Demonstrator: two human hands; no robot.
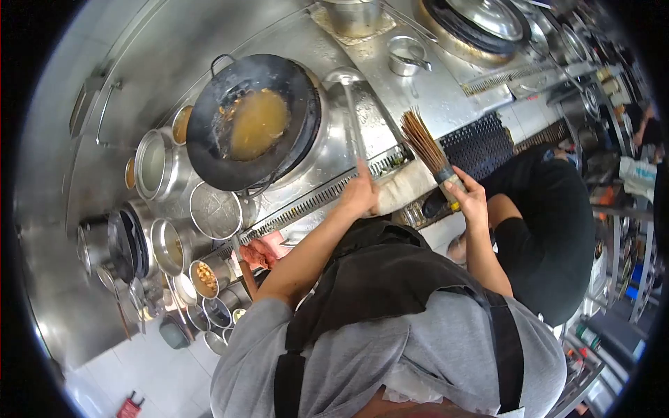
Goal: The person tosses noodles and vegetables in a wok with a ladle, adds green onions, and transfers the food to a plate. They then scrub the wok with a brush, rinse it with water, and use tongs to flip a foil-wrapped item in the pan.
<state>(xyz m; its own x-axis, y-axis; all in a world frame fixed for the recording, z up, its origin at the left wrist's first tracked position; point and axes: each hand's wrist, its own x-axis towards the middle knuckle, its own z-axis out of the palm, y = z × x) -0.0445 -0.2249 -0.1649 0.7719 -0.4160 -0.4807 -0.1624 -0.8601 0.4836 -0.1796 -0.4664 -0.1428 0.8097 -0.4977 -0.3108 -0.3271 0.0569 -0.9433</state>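
Observation:
A black wok [254, 122] holds brownish liquid and sits on the steel stove. My left hand [360, 195] grips the long handle of a steel ladle [346, 78], whose bowl rests on the stove top just right of the wok. My right hand [468, 198] holds a bamboo wok brush [426, 148] by its wrapped handle, bristles pointing up and away over the stove's front edge. A white cloth [404, 191] lies on the edge between my hands.
Several steel seasoning pots [157, 164] and small bowls [203, 275] crowd the left of the stove. A second burner with a lidded wok [488, 21] and a small steel cup [406, 56] lie beyond. A black perforated mat [481, 143] sits near the brush. Shelving stands at right.

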